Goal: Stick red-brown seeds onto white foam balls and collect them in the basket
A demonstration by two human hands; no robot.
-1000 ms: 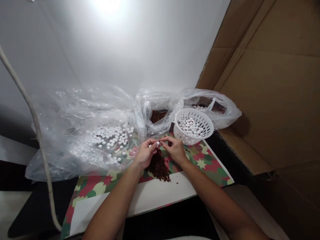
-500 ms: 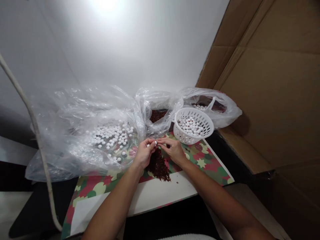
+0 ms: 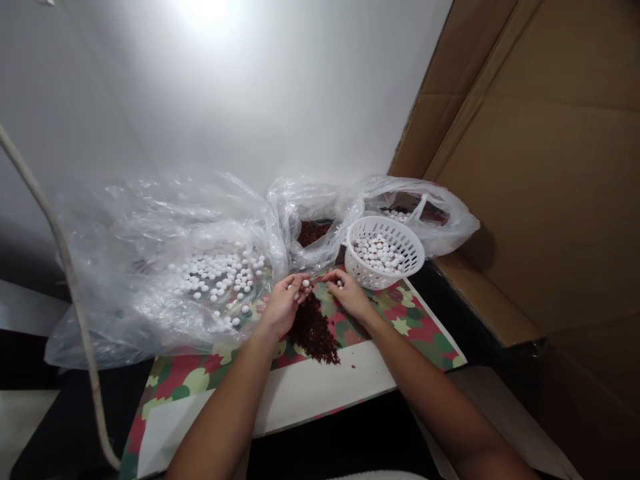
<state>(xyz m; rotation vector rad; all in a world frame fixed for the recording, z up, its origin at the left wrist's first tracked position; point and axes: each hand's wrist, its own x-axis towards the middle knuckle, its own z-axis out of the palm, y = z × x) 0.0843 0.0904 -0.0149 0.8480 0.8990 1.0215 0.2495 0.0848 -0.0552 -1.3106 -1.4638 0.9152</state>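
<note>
My left hand [image 3: 284, 305] has its fingers closed around several small white balls [image 3: 305, 283], one of them at the fingertips. To its right, my right hand [image 3: 350, 295] is curled, with a small white ball showing between its fingers. The two hands are apart. Just below and between them lies a pile of small dark red pieces [image 3: 316, 335], partly behind my left hand. A white slotted basket [image 3: 361, 272] holding more white balls, some with red spots, stands beyond my right hand.
On the left, a large clear plastic bag [image 3: 125, 280] spreads under and around many white balls [image 3: 220, 270]. Behind are a bag of dark red pieces [image 3: 314, 233] and another plastic bag [image 3: 455, 230]. Cardboard [image 3: 540, 153] walls the right side; a pale cable [image 3: 75, 287] hangs left.
My hands were together at a white ball and have now drawn apart. My right hand has moved slightly away to the right, and a white ball now shows in it.
</note>
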